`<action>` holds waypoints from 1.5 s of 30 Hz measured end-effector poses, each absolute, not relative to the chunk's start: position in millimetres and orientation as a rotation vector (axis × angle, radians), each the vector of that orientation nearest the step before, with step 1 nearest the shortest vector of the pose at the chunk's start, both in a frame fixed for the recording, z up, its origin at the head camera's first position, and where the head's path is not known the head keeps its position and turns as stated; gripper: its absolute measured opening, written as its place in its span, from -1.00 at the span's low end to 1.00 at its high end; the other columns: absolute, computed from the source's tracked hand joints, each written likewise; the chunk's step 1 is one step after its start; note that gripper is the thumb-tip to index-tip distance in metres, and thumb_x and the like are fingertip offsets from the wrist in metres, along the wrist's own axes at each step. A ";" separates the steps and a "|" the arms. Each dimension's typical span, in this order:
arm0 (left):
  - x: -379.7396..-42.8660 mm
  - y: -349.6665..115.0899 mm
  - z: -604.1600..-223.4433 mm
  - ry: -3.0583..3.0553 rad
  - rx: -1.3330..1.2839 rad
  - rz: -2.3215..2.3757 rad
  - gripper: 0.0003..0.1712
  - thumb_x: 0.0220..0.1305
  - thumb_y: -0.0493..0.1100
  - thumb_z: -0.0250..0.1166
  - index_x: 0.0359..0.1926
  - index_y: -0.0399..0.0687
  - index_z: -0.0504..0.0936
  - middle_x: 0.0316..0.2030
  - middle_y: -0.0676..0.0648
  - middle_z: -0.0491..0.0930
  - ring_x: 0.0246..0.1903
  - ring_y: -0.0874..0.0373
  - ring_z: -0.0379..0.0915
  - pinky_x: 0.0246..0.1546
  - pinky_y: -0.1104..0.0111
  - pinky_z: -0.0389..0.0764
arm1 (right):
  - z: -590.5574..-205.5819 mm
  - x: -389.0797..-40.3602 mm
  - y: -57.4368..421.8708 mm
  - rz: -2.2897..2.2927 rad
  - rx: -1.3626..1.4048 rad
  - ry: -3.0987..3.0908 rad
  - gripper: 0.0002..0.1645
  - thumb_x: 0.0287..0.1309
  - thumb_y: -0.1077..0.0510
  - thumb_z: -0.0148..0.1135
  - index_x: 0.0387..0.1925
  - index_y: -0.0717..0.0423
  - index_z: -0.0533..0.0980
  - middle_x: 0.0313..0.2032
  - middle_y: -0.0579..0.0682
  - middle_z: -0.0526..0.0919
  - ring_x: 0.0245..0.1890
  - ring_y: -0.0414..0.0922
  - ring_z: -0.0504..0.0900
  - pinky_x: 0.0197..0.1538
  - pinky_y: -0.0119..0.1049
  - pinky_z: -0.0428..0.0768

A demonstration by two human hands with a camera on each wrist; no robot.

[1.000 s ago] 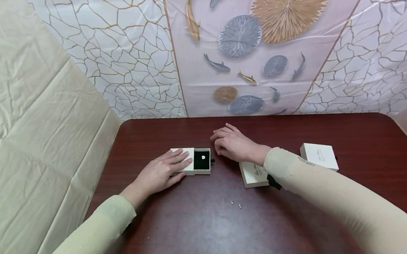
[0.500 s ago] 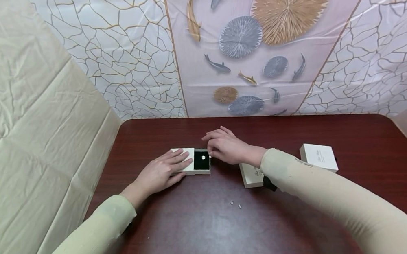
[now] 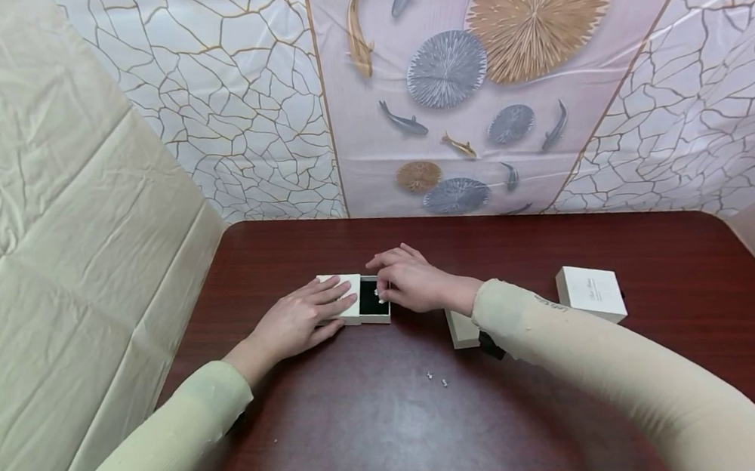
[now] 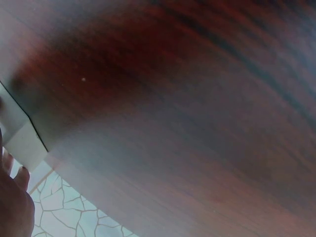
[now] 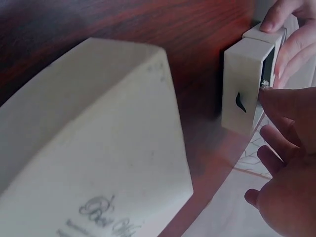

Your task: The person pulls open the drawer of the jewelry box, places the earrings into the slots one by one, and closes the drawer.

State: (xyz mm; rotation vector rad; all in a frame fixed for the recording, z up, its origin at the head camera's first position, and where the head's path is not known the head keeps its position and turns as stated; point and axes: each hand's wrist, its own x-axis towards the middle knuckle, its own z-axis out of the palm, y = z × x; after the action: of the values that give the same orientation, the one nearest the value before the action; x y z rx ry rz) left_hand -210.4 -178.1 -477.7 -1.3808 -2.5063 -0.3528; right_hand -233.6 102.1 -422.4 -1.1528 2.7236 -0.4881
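Observation:
A small white drawer-style jewelry box point(image 3: 341, 311) lies on the table with its tray point(image 3: 376, 320) pulled out to the right. Black lining fills the tray, and a tiny white stud earring point(image 3: 376, 292) sits on it. My left hand point(image 3: 295, 321) rests on the box's cover with fingers extended. Over the tray's right side, my right hand point(image 3: 412, 281) pinches another tiny pale stud earring point(image 3: 381, 301) between thumb and finger, partly hidden by the fingertips. In the right wrist view, the thumb tip is at the tray's rim beside a sparkling stud point(image 5: 265, 85).
Two tiny silvery pieces point(image 3: 437, 379) lie on the dark red table point(image 3: 341, 421). A second white box point(image 3: 463, 331) with a black tab is partly under the right forearm. A third white box point(image 3: 591, 292) stands further right. A patterned cloth point(image 3: 264, 125) hangs behind the table.
My right hand has moved left and slightly nearer, from beside the tray to over its right side, with the small stud earring at its fingertips. The left hand and the box have stayed put.

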 end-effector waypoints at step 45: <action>-209.8 -177.9 -476.6 -2.528 -1.375 -0.361 -0.43 0.41 -0.11 0.45 0.40 -0.09 0.64 0.38 -0.17 0.59 0.44 -0.12 0.46 0.46 -0.05 0.44 | -426.5 -235.9 87.0 -0.201 -1.209 2.809 -0.82 0.30 0.13 0.47 -0.46 -0.10 0.73 0.43 0.09 0.53 0.57 0.15 0.29 0.61 0.40 -0.02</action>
State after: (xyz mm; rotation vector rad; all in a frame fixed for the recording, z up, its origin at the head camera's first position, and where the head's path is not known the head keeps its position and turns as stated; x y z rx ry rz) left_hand -209.8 -177.9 -476.6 -1.3748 -2.5283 -0.3612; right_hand -235.9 87.0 -426.5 -1.2089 2.8089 -0.2011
